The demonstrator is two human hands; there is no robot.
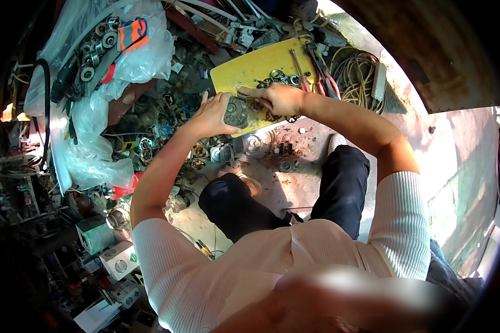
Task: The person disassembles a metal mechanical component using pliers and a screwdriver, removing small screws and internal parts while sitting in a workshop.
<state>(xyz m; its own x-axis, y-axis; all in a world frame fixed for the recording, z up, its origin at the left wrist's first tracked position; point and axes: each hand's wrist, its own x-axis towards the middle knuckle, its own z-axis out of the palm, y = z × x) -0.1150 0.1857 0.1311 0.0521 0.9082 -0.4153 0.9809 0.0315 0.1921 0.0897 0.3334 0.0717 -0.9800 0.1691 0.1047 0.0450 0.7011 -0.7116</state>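
My left hand [211, 117] grips a squarish grey metal housing [236, 112] with a round raised centre, at the near left edge of a yellow board [241, 69]. Closed fingers of my right hand [284, 100] reach to the housing's right side, around something small that I cannot make out. Several metal rings like bearings [276, 76] lie on the board just beyond the right hand. A screwdriver [300, 69] with a red handle and red-handled pliers [329, 83] lie at the board's right side.
A coil of tan cable [358, 77] lies right of the board. Clear plastic sheeting [94, 150] and a heap of metal parts fill the left. Small scraps dot the floor [278, 191] between my legs. A rusty panel [433, 55] stands at the upper right.
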